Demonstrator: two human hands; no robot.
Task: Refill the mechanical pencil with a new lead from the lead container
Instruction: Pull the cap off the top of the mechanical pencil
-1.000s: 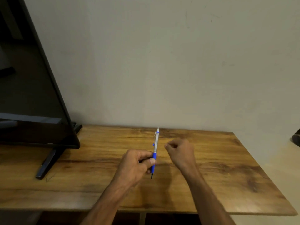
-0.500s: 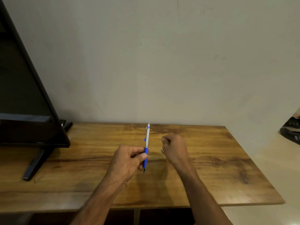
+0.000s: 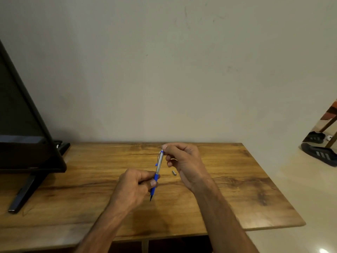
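Observation:
The mechanical pencil (image 3: 159, 164) has a silver barrel, a blue clip and a blue grip. It stands nearly upright above the table, tip down. My left hand (image 3: 134, 189) grips it by the blue grip. My right hand (image 3: 184, 162) pinches its white top end between thumb and forefinger. A small silver cap (image 3: 174, 172) lies on the wooden table (image 3: 237, 189) just right of the pencil, under my right hand. No lead container is in view.
A black monitor (image 3: 21, 125) on a stand (image 3: 21, 196) takes up the table's left end. A plain wall runs behind the table. Black shoes (image 3: 319, 154) lie on the floor to the right, past the table's right edge.
My right hand went from a closed fist beside the pencil up to its top end. The small silver cap now lies on the table. The view shifted slightly.

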